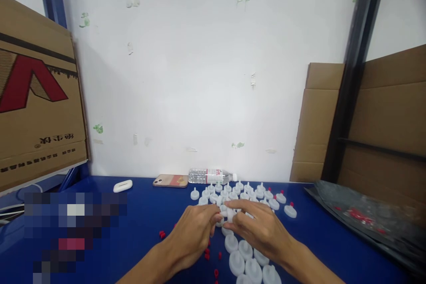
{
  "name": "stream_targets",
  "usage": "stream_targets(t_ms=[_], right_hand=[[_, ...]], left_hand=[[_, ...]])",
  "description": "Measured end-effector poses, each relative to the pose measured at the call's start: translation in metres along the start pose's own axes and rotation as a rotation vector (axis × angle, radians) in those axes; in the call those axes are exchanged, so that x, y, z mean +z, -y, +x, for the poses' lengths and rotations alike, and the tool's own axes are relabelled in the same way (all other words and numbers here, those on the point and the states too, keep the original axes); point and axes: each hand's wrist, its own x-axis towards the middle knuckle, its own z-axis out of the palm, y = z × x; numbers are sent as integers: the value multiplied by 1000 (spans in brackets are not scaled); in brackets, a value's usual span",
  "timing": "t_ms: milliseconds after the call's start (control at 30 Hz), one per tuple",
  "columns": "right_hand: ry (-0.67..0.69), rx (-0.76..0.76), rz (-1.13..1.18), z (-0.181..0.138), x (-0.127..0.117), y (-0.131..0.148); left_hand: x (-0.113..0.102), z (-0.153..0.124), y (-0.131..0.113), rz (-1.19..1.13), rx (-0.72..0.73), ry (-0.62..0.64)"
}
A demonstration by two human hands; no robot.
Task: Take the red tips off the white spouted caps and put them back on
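My right hand (261, 226) grips a white nozzle cap (230, 215) on its side between thumb and fingers, its narrow spout toward the left. Closed in a pinch at that spout end is my left hand (196, 230). Whether a small red piece sits between its fingertips is hidden. Many more white nozzle caps (236, 262) stand spout up behind and below the hands. A few at the right carry red tips, such as this red-tipped cap (290, 211). Loose small red tips (207, 254) lie on the blue table (140, 222) near my left hand.
A clear water bottle (209, 176) lies along the wall, beside a phone (170, 180). A white earbud case (123, 186) rests at the left. On the right is a dark plastic bag (376, 226) with red pieces. Cardboard boxes (43, 137) flank the left side.
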Motion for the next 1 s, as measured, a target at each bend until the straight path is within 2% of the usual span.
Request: stream_targets(t_ms=[267,367,467,567,667,800,867,1000], right_hand=[[-17,-120,-93,0,-5,1],[-68,-156,-84,1,-5,3],[-91,-182,-76,3,-5,4],[-55,-177,-80,3,-6,5],[70,-128,-91,4,-4,4],[317,51,-33,5,0,-2],[352,131,-5,5,-3,-10],[340,258,-21,1,-21,-39]], left_hand=[[-5,2,-4,-205,-62,68],[-6,3,-2,-279,-73,72],[-6,2,0,-309,-77,93],[-7,3,1,-294,-74,104],[-10,6,1,-205,-71,99],[-20,10,3,-46,-97,156],[-26,11,5,-2,-147,186],[-36,10,16,32,-206,286]])
